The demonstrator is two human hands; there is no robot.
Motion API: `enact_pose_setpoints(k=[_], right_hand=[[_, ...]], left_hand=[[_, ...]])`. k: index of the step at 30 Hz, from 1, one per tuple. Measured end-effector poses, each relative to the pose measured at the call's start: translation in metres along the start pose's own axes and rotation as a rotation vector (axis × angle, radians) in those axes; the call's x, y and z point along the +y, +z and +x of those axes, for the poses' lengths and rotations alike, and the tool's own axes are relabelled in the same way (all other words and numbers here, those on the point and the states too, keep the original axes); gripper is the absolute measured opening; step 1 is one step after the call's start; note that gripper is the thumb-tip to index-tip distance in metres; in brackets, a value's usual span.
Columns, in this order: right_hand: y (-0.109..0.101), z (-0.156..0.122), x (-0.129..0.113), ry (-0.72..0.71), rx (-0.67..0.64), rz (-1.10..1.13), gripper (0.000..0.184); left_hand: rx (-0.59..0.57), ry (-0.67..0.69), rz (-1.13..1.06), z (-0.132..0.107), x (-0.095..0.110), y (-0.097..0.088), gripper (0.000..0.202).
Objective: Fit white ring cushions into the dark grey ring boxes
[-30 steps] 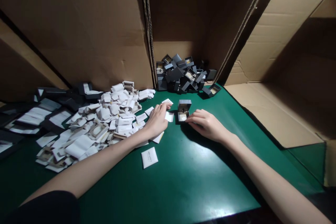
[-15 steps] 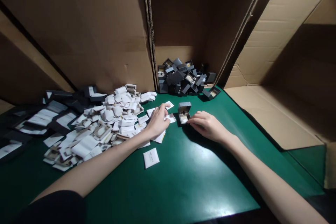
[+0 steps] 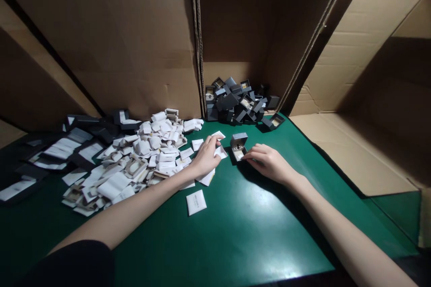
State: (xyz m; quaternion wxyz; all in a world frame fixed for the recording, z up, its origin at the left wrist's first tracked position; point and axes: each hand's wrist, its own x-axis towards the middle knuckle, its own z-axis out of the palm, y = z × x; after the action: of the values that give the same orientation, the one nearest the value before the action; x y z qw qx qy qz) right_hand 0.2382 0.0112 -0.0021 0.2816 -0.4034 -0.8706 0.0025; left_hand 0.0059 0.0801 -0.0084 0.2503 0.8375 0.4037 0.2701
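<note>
A small grey hinged box (image 3: 238,146) stands open on the green table (image 3: 242,228), with a pale insert inside. My right hand (image 3: 267,161) rests beside it, fingertips touching its front right edge, fingers curled. My left hand (image 3: 206,158) lies just left of the box, its fingers pinching a small white card (image 3: 221,151). A heap of white cards and pads (image 3: 134,161) spreads out under and left of that hand.
A pile of dark open boxes (image 3: 237,98) sits at the back against cardboard walls (image 3: 117,40). Black trays with white sheets (image 3: 57,148) lie far left. One white packet (image 3: 196,202) lies alone near my left forearm. Flat cardboard (image 3: 353,148) covers the right.
My left hand has lifted the white card's edge and moved it slightly toward the open box. My right hand stays at the box. The view shifted a little.
</note>
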Motion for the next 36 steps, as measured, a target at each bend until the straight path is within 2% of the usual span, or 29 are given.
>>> enact_pose_setpoints(k=[4, 7, 11, 14, 18, 23, 27, 31, 36], right_hand=[[0.001, 0.000, 0.001, 0.002, -0.008, 0.005, 0.019], [0.000, 0.001, -0.002, 0.034, 0.009, 0.063, 0.019], [-0.002, 0.004, -0.012, 0.163, 0.044, 0.384, 0.016], [0.000, 0.006, -0.016, 0.255, 0.060, 0.590, 0.015], [0.007, 0.007, -0.017, 0.321, 0.107, 0.701, 0.017], [0.008, 0.006, -0.017, 0.376, 0.123, 0.767, 0.020], [0.008, 0.007, -0.018, 0.387, 0.177, 0.828, 0.019], [0.008, 0.008, -0.019, 0.384, 0.160, 0.801, 0.019], [0.007, 0.008, -0.019, 0.369, 0.115, 0.872, 0.021]], left_hand=[[0.034, 0.004, -0.211, 0.002, -0.006, 0.005, 0.063], [0.067, -0.099, -0.492, 0.005, -0.003, 0.006, 0.061], [0.071, -0.340, -0.980, 0.008, 0.009, -0.002, 0.062], [0.057, -0.358, -1.107, 0.008, 0.017, -0.007, 0.062], [0.016, -0.245, -1.103, 0.006, 0.018, -0.004, 0.061], [-0.015, -0.140, -1.037, 0.005, 0.015, 0.001, 0.049], [-0.060, -0.083, -0.918, 0.005, 0.018, 0.001, 0.036], [-0.083, -0.027, -0.795, 0.002, 0.021, 0.002, 0.022], [-0.014, 0.107, -0.517, -0.001, 0.023, -0.002, 0.010]])
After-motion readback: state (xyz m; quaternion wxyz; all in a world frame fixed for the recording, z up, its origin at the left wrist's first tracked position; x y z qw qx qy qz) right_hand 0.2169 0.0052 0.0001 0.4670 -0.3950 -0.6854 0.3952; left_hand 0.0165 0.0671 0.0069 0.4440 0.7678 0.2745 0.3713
